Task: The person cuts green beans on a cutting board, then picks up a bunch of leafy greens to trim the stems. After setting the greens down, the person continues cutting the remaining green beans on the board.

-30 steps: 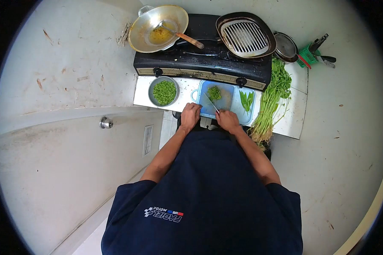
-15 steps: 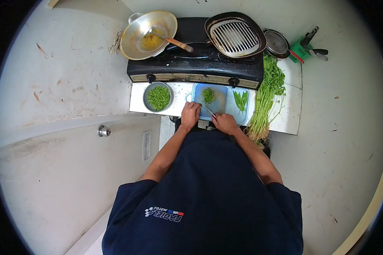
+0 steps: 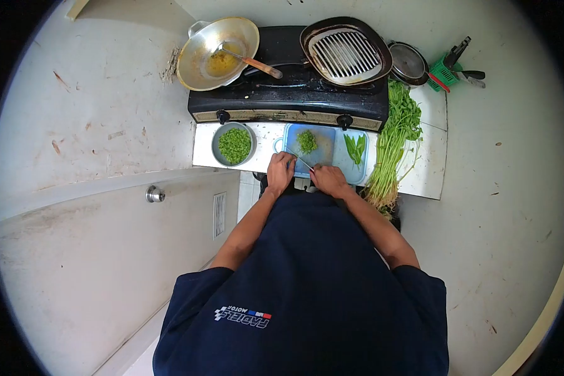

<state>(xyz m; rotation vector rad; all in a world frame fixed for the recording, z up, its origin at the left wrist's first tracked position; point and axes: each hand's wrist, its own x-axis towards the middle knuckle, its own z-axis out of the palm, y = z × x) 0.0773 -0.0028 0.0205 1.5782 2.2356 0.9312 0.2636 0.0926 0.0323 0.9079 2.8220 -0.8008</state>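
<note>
A knife (image 3: 302,162) is gripped by its handle in my right hand (image 3: 329,180), its blade slanting up and left over the blue cutting board (image 3: 326,141). My left hand (image 3: 281,170) is closed at the board's lower left edge, beside the blade tip; what its fingers pinch is too small to make out. Just beyond the blade lies a small pile of chopped greens (image 3: 306,141). Several whole green pods or leaves (image 3: 355,148) rest on the board's right side. Left of the board stands a grey bowl (image 3: 215,150) of finely chopped greens (image 3: 235,146).
Behind the board is a black gas stove (image 3: 288,100) bearing a wok (image 3: 191,59) with a wooden-handled ladle (image 3: 263,66) and a grill pan (image 3: 382,72). A rooted bunch of leafy greens (image 3: 391,144) lies right. A lidded pot (image 3: 408,62) and green utensil basket (image 3: 443,75) stand behind it.
The knife's blade has tipped slightly and my right hand has shifted a little left. The whole view has drifted by a few pixels; the other things stay in place.
</note>
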